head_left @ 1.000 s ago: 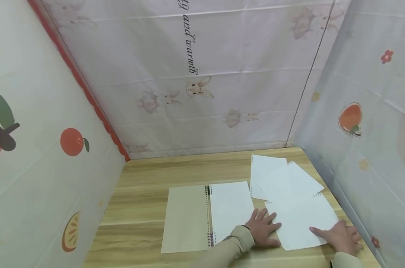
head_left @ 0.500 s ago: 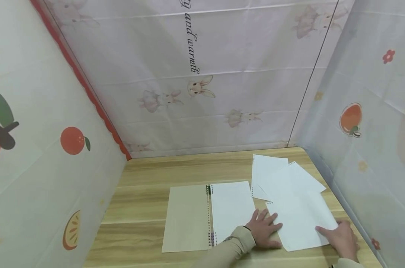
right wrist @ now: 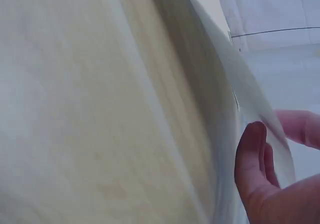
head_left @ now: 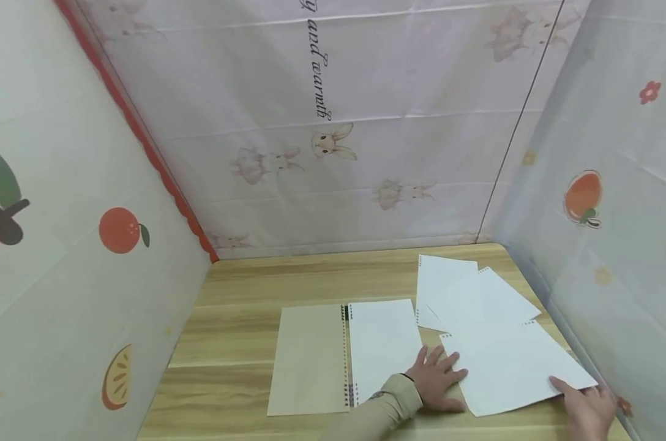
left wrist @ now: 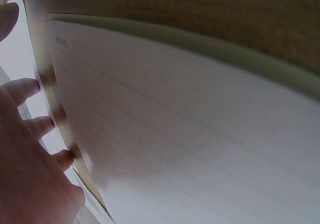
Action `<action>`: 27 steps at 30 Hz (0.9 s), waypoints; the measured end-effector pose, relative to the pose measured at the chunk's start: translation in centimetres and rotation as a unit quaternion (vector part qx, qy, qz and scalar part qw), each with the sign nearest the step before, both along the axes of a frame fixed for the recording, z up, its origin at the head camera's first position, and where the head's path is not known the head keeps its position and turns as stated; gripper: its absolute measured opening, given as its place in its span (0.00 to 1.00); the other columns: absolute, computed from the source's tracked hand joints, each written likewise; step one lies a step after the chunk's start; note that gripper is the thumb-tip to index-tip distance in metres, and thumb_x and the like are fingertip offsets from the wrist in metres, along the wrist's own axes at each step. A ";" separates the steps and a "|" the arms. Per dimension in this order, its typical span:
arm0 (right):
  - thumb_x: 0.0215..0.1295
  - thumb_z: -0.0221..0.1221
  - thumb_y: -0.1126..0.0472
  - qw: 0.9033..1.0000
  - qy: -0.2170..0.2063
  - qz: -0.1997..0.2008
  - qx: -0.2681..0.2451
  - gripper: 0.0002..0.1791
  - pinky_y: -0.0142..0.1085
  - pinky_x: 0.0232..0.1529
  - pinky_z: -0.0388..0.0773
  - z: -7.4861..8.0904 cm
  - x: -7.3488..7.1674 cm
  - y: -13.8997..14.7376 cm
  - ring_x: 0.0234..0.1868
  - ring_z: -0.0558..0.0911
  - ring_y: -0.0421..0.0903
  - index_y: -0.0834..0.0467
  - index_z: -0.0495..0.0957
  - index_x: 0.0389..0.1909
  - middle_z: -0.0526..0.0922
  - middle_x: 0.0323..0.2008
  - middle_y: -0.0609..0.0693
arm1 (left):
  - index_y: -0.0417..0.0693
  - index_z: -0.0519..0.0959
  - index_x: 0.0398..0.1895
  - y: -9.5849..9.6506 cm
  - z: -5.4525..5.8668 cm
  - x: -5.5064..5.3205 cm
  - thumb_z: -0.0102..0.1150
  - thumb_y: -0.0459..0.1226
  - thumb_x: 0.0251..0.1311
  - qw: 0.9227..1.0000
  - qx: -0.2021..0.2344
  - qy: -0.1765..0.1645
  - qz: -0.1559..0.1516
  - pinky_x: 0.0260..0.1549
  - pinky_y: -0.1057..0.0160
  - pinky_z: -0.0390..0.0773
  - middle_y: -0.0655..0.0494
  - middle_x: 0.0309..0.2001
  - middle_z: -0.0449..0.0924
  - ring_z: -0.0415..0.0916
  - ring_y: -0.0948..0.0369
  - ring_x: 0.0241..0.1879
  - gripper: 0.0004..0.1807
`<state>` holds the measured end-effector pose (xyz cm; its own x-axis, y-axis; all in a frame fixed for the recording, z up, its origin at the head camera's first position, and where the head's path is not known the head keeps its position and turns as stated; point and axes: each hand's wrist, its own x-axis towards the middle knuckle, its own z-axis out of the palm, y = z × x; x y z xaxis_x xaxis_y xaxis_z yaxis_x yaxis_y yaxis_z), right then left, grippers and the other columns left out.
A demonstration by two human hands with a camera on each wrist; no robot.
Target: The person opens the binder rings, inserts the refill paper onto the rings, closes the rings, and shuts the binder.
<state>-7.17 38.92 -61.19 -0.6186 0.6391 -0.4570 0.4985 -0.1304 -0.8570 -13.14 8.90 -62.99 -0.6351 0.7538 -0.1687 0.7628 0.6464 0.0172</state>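
My left hand (head_left: 435, 381) lies with fingers spread, its fingertips on the left edge of a loose white sheet of paper (head_left: 509, 367) with punched holes. In the left wrist view, the left hand (left wrist: 30, 159) is beside a lined notebook page (left wrist: 150, 114). My right hand (head_left: 589, 407) pinches the sheet's right corner between thumb and fingers. That corner is raised off the table, and the right wrist view shows the sheet's edge (right wrist: 250, 94) curving up into the right hand (right wrist: 280, 179).
An open spiral notebook lies to the left, with a beige cover (head_left: 311, 361) and a white page (head_left: 385, 343). More loose torn-out sheets (head_left: 448, 285) overlap behind the held one. The wooden table (head_left: 228, 343) meets printed fabric walls (head_left: 366, 92) at the back and both sides.
My right hand has moved right and toward me, drawing the sheet's right corner outward. The sheet's right side first curled over its holes, then spread out wider. My left hand stays in place.
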 end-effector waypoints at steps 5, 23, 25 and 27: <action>0.68 0.66 0.62 0.997 0.032 0.050 -0.043 0.36 0.24 0.34 0.84 -1.9 0.2 -0.2 0.28 0.79 0.20 0.63 0.64 0.73 0.79 0.22 0.22 | 0.77 0.57 0.80 -0.2 0.3 0.1 0.38 0.75 0.66 1.000 -0.003 0.009 0.001 0.78 0.47 0.58 0.66 0.83 0.52 0.51 0.55 0.82 0.42; 0.74 0.59 0.60 0.994 0.102 0.021 0.036 0.34 0.20 0.31 0.83 3.5 -1.2 -4.2 0.23 0.79 0.19 0.71 0.61 0.74 0.86 0.32 0.31 | 0.47 0.63 0.78 -1.5 2.3 -3.2 0.47 0.58 0.75 0.962 0.234 -0.071 0.125 0.74 0.56 0.68 0.52 0.77 0.67 0.65 0.56 0.77 0.37; 0.74 0.60 0.59 0.992 0.125 0.026 0.019 0.35 0.21 0.32 0.83 4.1 -1.5 -4.7 0.24 0.81 0.20 0.70 0.60 0.74 0.87 0.39 0.36 | 0.46 0.60 0.80 -2.3 3.1 -3.6 0.47 0.57 0.76 0.930 0.297 -0.132 0.172 0.76 0.55 0.65 0.50 0.78 0.64 0.62 0.54 0.78 0.38; 0.73 0.61 0.61 0.988 0.150 0.040 -0.002 0.36 0.22 0.32 0.84 4.6 -1.8 -5.5 0.26 0.83 0.21 0.70 0.60 0.75 0.85 0.43 0.36 | 0.47 0.59 0.81 -3.1 3.9 -3.8 0.48 0.58 0.75 0.895 0.350 -0.183 0.209 0.76 0.54 0.65 0.49 0.79 0.63 0.61 0.52 0.78 0.39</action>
